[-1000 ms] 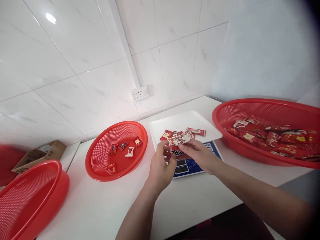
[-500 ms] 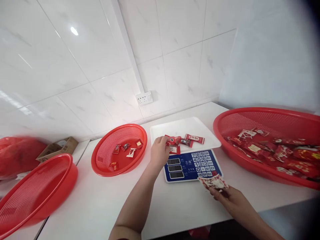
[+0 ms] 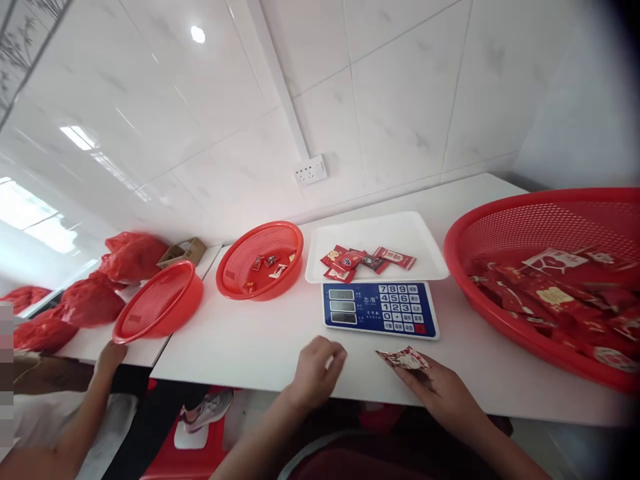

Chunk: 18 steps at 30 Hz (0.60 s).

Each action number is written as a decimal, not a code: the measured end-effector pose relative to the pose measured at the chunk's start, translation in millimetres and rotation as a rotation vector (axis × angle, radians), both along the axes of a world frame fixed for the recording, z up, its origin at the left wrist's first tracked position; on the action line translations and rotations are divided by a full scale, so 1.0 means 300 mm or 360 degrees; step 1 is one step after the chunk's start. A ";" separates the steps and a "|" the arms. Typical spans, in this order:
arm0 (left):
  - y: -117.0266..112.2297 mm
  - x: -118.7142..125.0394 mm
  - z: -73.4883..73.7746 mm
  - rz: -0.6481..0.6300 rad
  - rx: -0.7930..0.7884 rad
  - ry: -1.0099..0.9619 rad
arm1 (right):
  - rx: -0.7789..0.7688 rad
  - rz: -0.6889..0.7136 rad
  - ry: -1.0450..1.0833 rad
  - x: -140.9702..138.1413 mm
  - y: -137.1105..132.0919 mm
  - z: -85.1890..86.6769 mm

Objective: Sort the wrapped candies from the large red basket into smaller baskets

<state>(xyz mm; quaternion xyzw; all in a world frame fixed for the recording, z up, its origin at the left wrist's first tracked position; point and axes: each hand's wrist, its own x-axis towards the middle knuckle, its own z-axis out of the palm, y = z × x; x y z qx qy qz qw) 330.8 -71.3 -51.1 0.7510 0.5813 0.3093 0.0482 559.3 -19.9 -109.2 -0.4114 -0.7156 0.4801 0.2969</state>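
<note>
My right hand [image 3: 440, 393] grips a red-and-white printed packet [image 3: 406, 358] over the table's front edge, its thumb underneath. My left hand [image 3: 317, 370] hovers left of it, fingers curled, and I see nothing in them. Behind both hands stands a white scale with a blue keypad panel [image 3: 370, 317]. On its white tray [image 3: 425, 240] several small red packets [image 3: 350, 260] lie in an overlapping row, one dark packet [image 3: 374, 262] among them. The digits on the displays are too faint to read.
A large red basket [image 3: 465, 220] full of red packets stands on the right. A smaller red basket [image 3: 295, 280] with several packets is left of the scale. Further left are another red basket [image 3: 185, 300], a cardboard box [image 3: 187, 252], red bags [image 3: 133, 257] and a seated person's arm [image 3: 95, 393].
My left hand has left the packets on the scale tray and come back towards my right hand. My right hand still holds its packet. The view has shifted, and a person now shows at left.
</note>
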 end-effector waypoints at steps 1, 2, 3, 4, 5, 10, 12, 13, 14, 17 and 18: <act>-0.034 0.025 -0.022 -0.0070 -0.0060 0.0042 | 0.0008 0.0036 0.0001 0.001 -0.001 0.003; -0.058 0.050 -0.042 -0.0120 -0.0114 0.0076 | 0.0024 0.0065 -0.0006 0.002 -0.003 0.006; -0.074 0.072 -0.059 -0.0146 -0.0159 0.0102 | 0.0047 0.0086 -0.0019 0.003 -0.004 0.007; -0.083 0.090 -0.071 -0.0150 -0.0198 0.0119 | 0.0073 0.0102 -0.0036 0.003 -0.005 0.009; -0.086 0.105 -0.080 -0.0141 -0.0232 0.0129 | 0.0100 0.0108 -0.0056 0.004 -0.005 0.009; -0.068 0.123 -0.085 -0.0115 -0.0346 0.0117 | 0.0191 0.0051 -0.0165 -0.003 -0.006 0.009; -0.063 0.114 -0.087 -0.0116 -0.0375 0.0087 | 0.0226 0.0027 -0.0189 -0.008 -0.006 0.004; -0.061 0.107 -0.089 -0.0112 -0.0389 0.0065 | 0.0242 0.0017 -0.0198 -0.010 -0.006 0.001; -0.058 0.098 -0.092 -0.0108 -0.0403 0.0041 | 0.0255 0.0007 -0.0210 -0.012 -0.006 -0.003; -0.035 0.067 -0.103 -0.0112 -0.0456 -0.0039 | 0.0264 -0.0035 -0.0264 -0.018 -0.007 -0.012; -0.022 0.055 -0.106 -0.0128 -0.0481 -0.0065 | 0.0259 -0.0053 -0.0283 -0.020 -0.007 -0.012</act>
